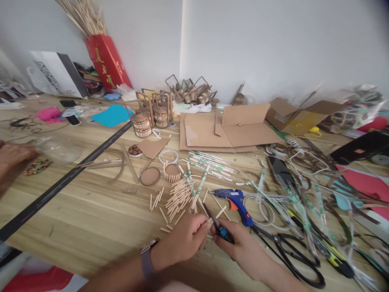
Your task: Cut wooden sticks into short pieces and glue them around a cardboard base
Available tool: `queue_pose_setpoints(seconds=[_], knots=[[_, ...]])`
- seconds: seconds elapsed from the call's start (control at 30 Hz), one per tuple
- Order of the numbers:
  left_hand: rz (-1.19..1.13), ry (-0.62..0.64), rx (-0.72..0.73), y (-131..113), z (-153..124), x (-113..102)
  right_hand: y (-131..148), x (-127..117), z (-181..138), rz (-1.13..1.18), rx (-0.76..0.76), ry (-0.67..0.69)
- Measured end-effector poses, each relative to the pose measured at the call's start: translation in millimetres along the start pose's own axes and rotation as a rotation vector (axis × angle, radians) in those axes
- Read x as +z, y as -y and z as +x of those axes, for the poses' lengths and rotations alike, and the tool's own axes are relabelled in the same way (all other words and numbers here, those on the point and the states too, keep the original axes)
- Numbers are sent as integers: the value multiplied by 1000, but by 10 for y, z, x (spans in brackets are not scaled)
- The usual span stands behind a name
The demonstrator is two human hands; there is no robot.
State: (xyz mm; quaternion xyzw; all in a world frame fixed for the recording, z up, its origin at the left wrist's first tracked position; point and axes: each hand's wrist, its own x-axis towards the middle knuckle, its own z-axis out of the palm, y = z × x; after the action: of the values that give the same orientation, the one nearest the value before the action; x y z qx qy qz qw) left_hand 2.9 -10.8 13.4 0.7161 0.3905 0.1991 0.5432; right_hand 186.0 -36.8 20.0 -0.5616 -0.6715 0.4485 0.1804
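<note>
My left hand [185,239], with a watch on the wrist, pinches a short wooden stick [210,221] at the table's near edge. My right hand [240,245] grips small cutters [217,224] with a blue handle, and their jaws meet the stick's end. A pile of cut wooden sticks [176,198] lies just beyond my hands. A blue glue gun [235,200] with an orange trigger rests to the right of the pile. Black scissors [291,251] lie near my right wrist.
Small round stick baskets [152,117] stand further back, with flat cardboard [221,129] and an open box [299,115] behind. Wrapped chopsticks [206,162] and empty wrappers [304,202] litter the right. Another person's hand [13,156] rests at the far left by a clear bottle [57,148].
</note>
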Motion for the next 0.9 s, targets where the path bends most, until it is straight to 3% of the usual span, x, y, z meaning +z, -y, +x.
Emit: queue_pose_setpoints(seconds=[0.17, 0.3, 0.4, 0.47, 0.53, 0.63, 0.77, 0.9], knots=[[-58, -26, -8, 33, 23, -8, 11, -92, 0, 35, 10, 40], [-119, -159, -23, 46, 61, -72, -44, -174, -36, -54, 21, 24], [-89, -156, -59, 64, 76, -89, -128, -171, -29, -156, -47, -252], [-15, -127, -56, 86, 75, -67, -173, -152, 9, -242, -190, -480], [87, -112, -50, 110, 68, -32, -205, -128, 68, -336, -357, -595], [285, -118, -50, 132, 61, 17, -256, -84, 159, -488, -473, -554], [530, -117, -46, 116, 69, 50, -339, -10, 208, -706, -442, -560], [748, -62, -77, 74, 72, 55, -371, 49, 189, -772, -428, -584]])
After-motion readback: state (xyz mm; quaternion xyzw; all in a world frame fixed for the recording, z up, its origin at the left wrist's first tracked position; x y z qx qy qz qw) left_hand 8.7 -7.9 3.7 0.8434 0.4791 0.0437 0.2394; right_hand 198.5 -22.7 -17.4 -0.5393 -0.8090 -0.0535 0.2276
